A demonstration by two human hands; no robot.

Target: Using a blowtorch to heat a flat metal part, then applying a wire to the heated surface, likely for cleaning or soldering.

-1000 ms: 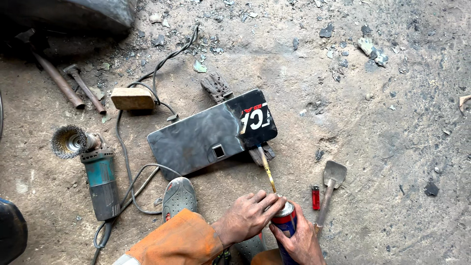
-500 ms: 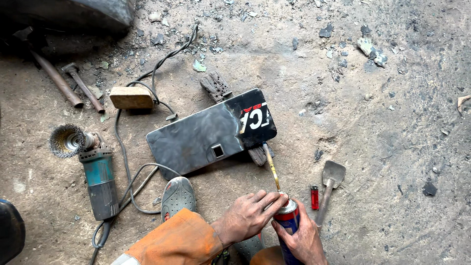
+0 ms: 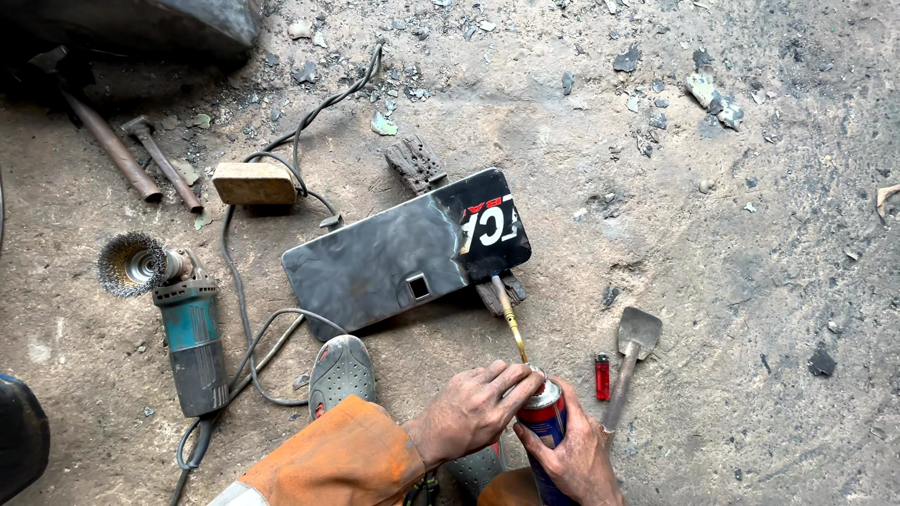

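My right hand [image 3: 574, 452] grips a blue and red gas canister [image 3: 544, 422] from below. My left hand [image 3: 476, 405], in an orange sleeve, rests its fingers on the canister's top, at the base of a thin brass torch nozzle [image 3: 510, 319]. The nozzle points up toward the near edge of a dark metal plate [image 3: 375, 258] lying on the dirt floor. The plate's right end is black with red and white lettering. A wooden block [image 3: 415, 161] props the plate at its far edge.
A red lighter [image 3: 602, 376] and a small scraper [image 3: 630, 356] lie right of the canister. A teal angle grinder [image 3: 192, 333] with a wire-cup brush [image 3: 129, 263] lies at left, its cable looping past a wooden block [image 3: 254, 183]. A hammer [image 3: 161, 161] and a rod lie at far left. A grey shoe [image 3: 341, 373] is below the plate.
The canister and nozzle have shifted slightly; both hands stay on the canister.
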